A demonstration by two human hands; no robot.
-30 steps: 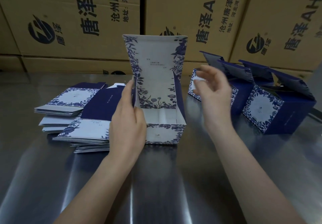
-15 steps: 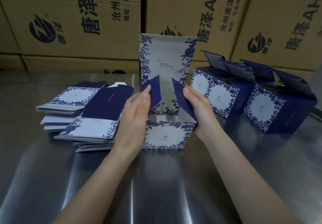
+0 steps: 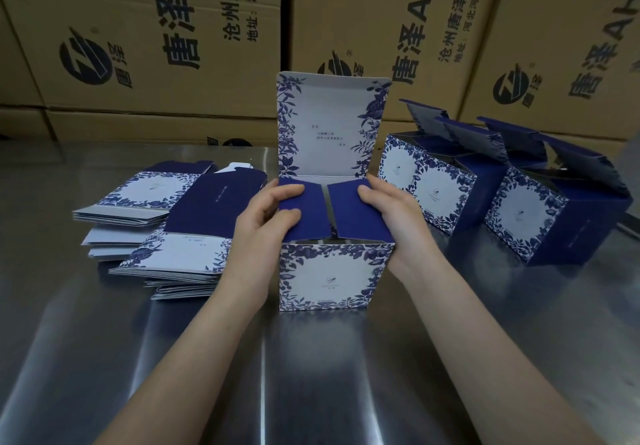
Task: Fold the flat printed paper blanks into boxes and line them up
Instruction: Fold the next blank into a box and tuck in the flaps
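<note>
A blue-and-white floral box [image 3: 329, 276] stands upright in the middle of the steel table, its tall lid flap [image 3: 329, 126] raised at the back. Its two dark blue side flaps [image 3: 360, 212] lie folded flat over the opening. My left hand [image 3: 266, 223] grips the box's left side, fingers pressing the left flap down. My right hand [image 3: 394, 216] holds the right side, fingers on the right flap. Several flat printed blanks [image 3: 180, 254] lie stacked to the left. Folded boxes [image 3: 433, 185] with open lids stand in a row to the right.
The steel table [image 3: 311, 375] reaches to the near edge of view. Large brown cardboard cartons [image 3: 173, 46] form a wall right behind the table. A second pile of blanks [image 3: 138, 198] lies at the far left. The rightmost folded box [image 3: 540, 223] sits near the table's right side.
Both hands came onto the box and pushed the two blue side flaps from half-raised down flat over the opening. The box shifted slightly right on the table.
</note>
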